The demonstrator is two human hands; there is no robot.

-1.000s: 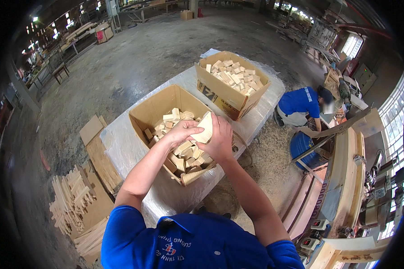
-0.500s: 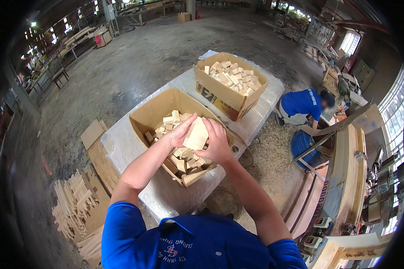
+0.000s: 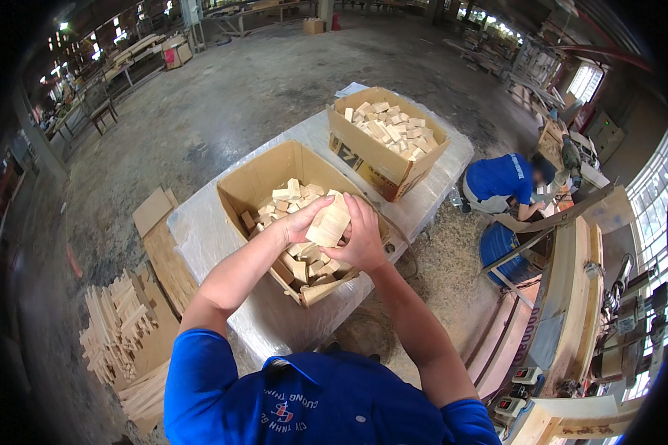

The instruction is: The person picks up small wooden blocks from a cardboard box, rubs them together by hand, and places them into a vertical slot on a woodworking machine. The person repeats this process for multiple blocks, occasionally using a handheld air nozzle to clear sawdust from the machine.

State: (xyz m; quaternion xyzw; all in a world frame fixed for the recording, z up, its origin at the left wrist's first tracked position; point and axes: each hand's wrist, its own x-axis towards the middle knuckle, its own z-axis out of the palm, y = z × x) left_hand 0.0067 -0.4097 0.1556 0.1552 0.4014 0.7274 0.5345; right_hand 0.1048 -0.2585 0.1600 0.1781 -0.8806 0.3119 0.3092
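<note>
Both hands are holding one pale wooden block [image 3: 328,222] above the near cardboard box [image 3: 260,178]. The left hand [image 3: 298,222] is pressing its grip closed against the block's left edge, and the right hand [image 3: 360,237] is wrapping its grip around the right side. Directly beneath the grips, loose wooden pieces [image 3: 304,263] are lying heaped in the box. Beyond the grips, a second box [image 3: 393,167] of blocks is sitting on the plastic-covered desk [image 3: 200,237].
</note>
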